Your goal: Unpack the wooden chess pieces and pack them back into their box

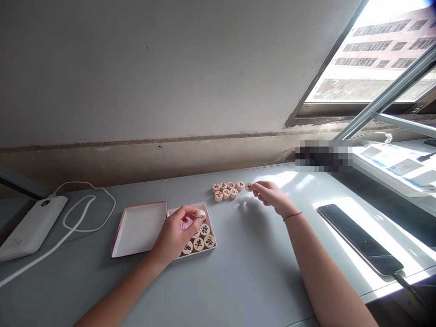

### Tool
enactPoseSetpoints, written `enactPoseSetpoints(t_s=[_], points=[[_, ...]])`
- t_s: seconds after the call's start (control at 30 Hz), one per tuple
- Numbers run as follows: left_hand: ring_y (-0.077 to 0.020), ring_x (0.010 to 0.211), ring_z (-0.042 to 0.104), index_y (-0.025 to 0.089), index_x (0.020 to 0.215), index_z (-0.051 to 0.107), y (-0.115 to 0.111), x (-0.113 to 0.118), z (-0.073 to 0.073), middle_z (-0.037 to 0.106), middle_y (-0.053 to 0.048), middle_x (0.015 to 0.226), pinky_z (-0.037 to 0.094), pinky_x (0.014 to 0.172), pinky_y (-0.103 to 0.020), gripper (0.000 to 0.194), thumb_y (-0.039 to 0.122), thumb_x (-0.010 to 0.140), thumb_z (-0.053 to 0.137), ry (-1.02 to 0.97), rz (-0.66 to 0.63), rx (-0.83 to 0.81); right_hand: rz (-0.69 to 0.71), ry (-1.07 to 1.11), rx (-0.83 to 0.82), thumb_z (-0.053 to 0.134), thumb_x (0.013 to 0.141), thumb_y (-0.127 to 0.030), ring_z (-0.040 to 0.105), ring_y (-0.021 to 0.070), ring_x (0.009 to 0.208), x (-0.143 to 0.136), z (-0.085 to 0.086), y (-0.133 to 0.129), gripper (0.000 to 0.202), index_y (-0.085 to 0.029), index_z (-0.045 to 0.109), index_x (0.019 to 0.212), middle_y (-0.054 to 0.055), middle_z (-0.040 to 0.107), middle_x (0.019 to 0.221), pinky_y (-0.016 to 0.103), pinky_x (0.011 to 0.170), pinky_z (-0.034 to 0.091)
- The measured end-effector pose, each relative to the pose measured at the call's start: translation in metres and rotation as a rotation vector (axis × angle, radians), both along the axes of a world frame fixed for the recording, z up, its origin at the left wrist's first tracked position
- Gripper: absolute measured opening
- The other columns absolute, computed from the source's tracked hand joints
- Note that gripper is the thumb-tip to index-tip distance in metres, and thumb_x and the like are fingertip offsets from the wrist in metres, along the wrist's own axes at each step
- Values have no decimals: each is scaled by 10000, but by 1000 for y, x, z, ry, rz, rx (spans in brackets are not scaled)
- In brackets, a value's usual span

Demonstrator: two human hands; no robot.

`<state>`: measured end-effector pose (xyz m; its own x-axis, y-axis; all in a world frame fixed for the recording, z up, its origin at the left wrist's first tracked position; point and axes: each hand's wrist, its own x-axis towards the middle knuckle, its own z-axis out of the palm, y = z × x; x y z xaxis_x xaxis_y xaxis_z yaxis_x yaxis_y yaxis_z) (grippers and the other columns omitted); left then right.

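Observation:
My left hand (180, 227) pinches a round wooden piece (200, 214) over an open shallow box (211, 222). Inside the box lie several round pieces with black characters (198, 244); my fingers hide part of its contents. Farther right, my right hand (267, 194) has its thumb and fingers closed on another wooden piece (249, 186) with a red mark. That piece is at the right end of a group of red-character pieces (226, 193), which are set close together in two rows on the grey table.
The box lid (139, 228) lies inner side up, left of the box. A white power bank (33, 227) with white cables is at the far left. On the right are a black phone (360, 238) with a cable and a white tray (398, 168) holding packets.

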<state>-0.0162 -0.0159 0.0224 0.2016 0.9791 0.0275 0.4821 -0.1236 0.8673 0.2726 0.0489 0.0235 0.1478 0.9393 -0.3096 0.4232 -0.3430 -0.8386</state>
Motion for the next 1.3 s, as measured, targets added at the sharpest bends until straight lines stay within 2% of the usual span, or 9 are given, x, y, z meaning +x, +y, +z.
enactPoseSetpoints(t_s=[0.13, 0.3, 0.43, 0.57, 0.77, 1.03, 1.17, 1.23, 1.3], points=[[-150, 761, 639, 239, 903, 636, 0, -2, -2, 687, 6, 868, 525, 642, -234, 222, 439, 855, 552, 23, -15, -1, 105, -81, -100, 598, 698, -409, 344, 83, 507, 2, -13, 3, 262, -174, 523, 610, -17, 448, 597, 234, 439, 227], [-153, 802, 636, 239, 912, 638, -1, -4, -2, 684, 7, 866, 519, 691, -237, 207, 414, 852, 545, 68, -28, 9, 123, -231, -61, 583, 726, -464, 384, 92, 528, 0, -24, 4, 325, -174, 517, 597, -17, 495, 584, 228, 472, 262], [-149, 786, 628, 240, 895, 632, 0, -5, -4, 673, 11, 842, 516, 697, -241, 197, 408, 853, 538, 74, -36, 27, 46, -304, 51, 522, 770, -365, 481, 129, 600, 2, -29, 7, 249, -161, 627, 867, 20, 593, 682, 231, 527, 341], [-153, 780, 631, 241, 898, 637, 0, -5, -5, 673, 8, 839, 520, 682, -244, 195, 400, 845, 539, 74, -37, 36, 58, -312, 67, 454, 758, -225, 514, 143, 643, -3, -32, 9, 372, -148, 647, 1067, 32, 619, 719, 239, 576, 372], [-147, 785, 630, 239, 902, 632, 1, -6, -5, 675, 8, 862, 523, 691, -239, 170, 375, 844, 547, 62, -52, 43, 87, -210, 55, 436, 720, -179, 528, 138, 637, -6, -32, 9, 441, -141, 664, 1095, 26, 633, 717, 235, 588, 383], [-159, 855, 635, 244, 941, 642, 2, -5, -6, 687, -1, 929, 529, 737, -251, 194, 390, 873, 533, 63, -77, 47, 90, -220, 16, 448, 762, -249, 553, 146, 627, -5, -25, 7, 295, -153, 678, 920, 55, 674, 786, 250, 565, 404], [-181, 984, 627, 261, 1005, 663, 2, -5, -9, 683, -13, 1038, 530, 823, -274, 236, 398, 890, 511, 71, -64, 101, -17, -341, 264, 476, 772, -232, 570, 154, 679, -21, -12, -1, 229, -168, 660, 892, 58, 673, 811, 266, 634, 431], [-182, 989, 631, 269, 1022, 665, 1, -5, -10, 684, -14, 1051, 536, 821, -276, 245, 414, 886, 522, 56, -46, 101, 135, -212, 383, 503, 810, -291, 576, 149, 691, -38, -4, -11, 209, -178, 650, 907, 53, 670, 826, 258, 628, 443], [-175, 933, 648, 265, 1026, 657, -1, -4, -10, 692, -15, 1019, 549, 774, -267, 250, 430, 873, 547, 16, -30, 79, 451, 3, 378, 523, 848, -382, 576, 139, 702, -60, 4, -24, 253, -186, 649, 946, 51, 670, 859, 237, 598, 447]])
